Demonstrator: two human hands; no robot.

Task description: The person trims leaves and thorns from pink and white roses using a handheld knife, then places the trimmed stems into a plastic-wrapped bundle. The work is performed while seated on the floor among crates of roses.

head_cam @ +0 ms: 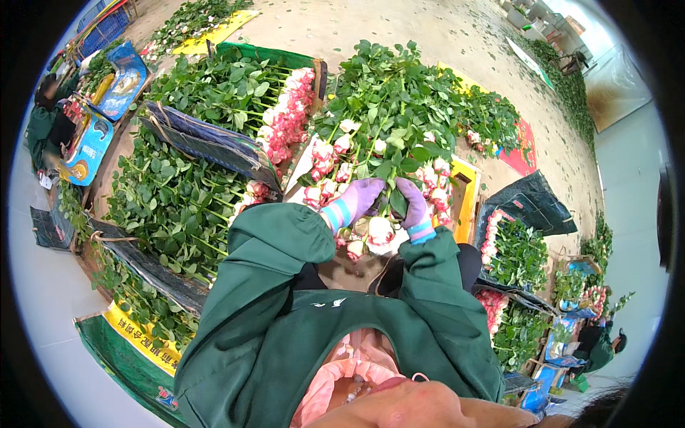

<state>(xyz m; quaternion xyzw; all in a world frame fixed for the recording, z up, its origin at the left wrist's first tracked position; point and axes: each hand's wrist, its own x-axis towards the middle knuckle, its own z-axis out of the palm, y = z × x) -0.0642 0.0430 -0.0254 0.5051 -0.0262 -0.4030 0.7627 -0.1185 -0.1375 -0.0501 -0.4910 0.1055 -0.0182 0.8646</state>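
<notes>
My left hand [357,201], in a lilac glove with a striped cuff, closes around the leafy upper stem of a rose. My right hand [413,204], gloved alike, grips the same stem from the other side, a leaf under its fingers. The stem's white and pink rose bloom [381,231] points toward me, below both hands. Beyond lies a large pile of cut roses [390,101], its leaves pointing away and its blooms nearest me. More rose blooms [321,160] show left of my left hand. My fingertips are partly hidden by leaves.
At left, dark fabric dividers [208,147] separate stacked roses [176,198]. A yellow-edged board [466,198] stands right of the pile. Farther right are more sorted roses [516,246]. Co-workers sit at far left [45,125] and far right [599,348]. Fallen leaves dot the concrete floor [428,27].
</notes>
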